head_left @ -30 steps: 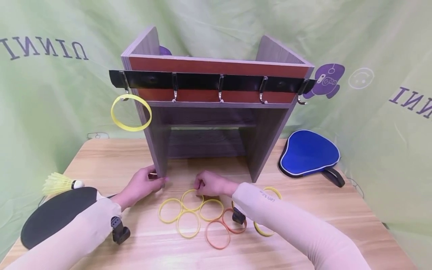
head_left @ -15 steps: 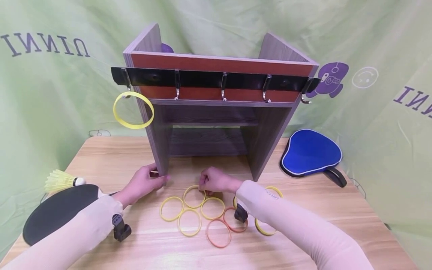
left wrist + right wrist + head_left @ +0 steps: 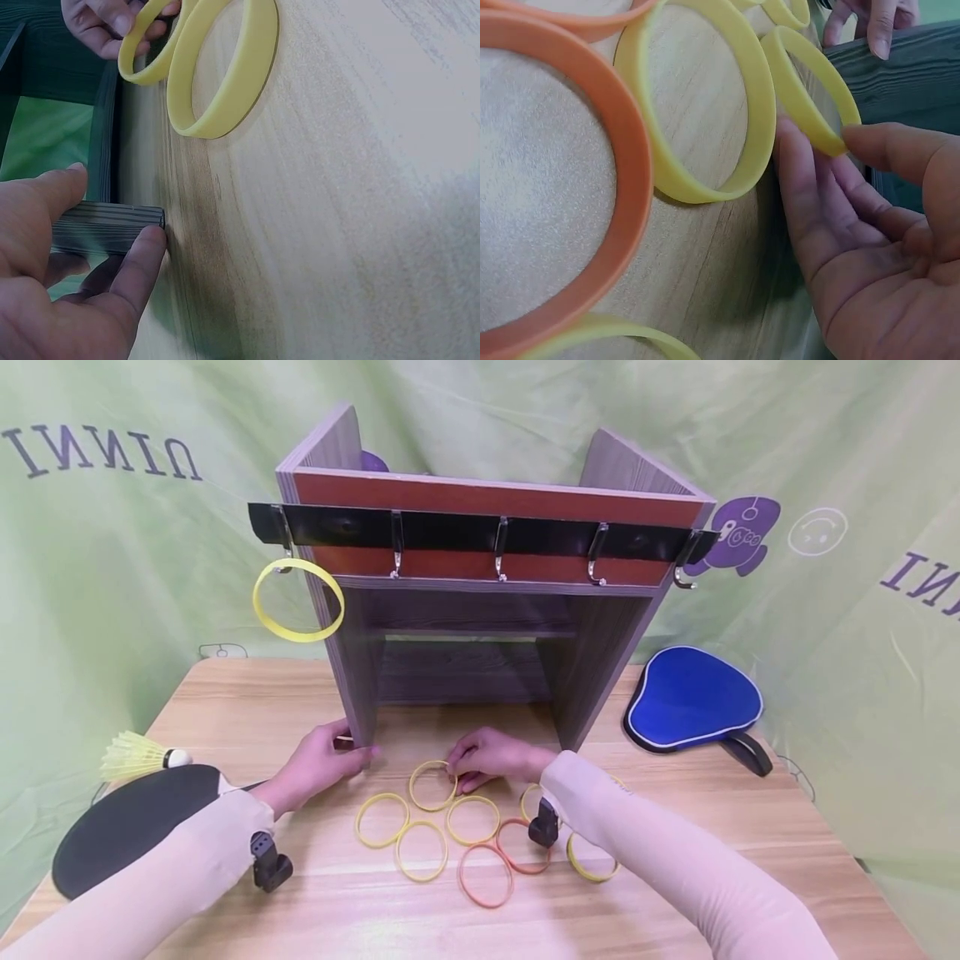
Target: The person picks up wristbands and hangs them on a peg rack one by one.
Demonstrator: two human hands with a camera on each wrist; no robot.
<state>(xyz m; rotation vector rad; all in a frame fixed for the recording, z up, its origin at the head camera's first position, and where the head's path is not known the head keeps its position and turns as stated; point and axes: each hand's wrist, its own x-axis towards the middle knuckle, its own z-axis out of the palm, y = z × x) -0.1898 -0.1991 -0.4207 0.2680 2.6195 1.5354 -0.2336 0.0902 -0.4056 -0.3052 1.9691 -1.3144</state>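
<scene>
My left hand (image 3: 318, 766) grips the lower front edge of a grey wooden shelf's side panel (image 3: 109, 226), thumb and fingers on opposite sides. Between thumb and fingers, my right hand (image 3: 491, 756) pinches a yellow silicone wristband (image 3: 810, 120). In the right wrist view that band is tilted, one side lifted from the table. Closest to it lies another yellow wristband (image 3: 761, 97). Across the shelf front runs a black hook rack (image 3: 450, 532); a yellow wristband (image 3: 296, 636) hangs from its leftmost hook, while its other hooks hold nothing.
More yellow wristbands and orange wristbands (image 3: 487, 906) lie on the wooden table (image 3: 360, 918). At left are a shuttlecock (image 3: 135, 757) and a black paddle (image 3: 135, 827). A blue racket case (image 3: 693, 697) lies right of the shelf. Green cloth (image 3: 480, 410) hangs behind.
My right hand has shifted slightly right and its fingers have opened out a little while holding the wristband. The left hand keeps its grip on the panel; the view has shifted slightly.
</scene>
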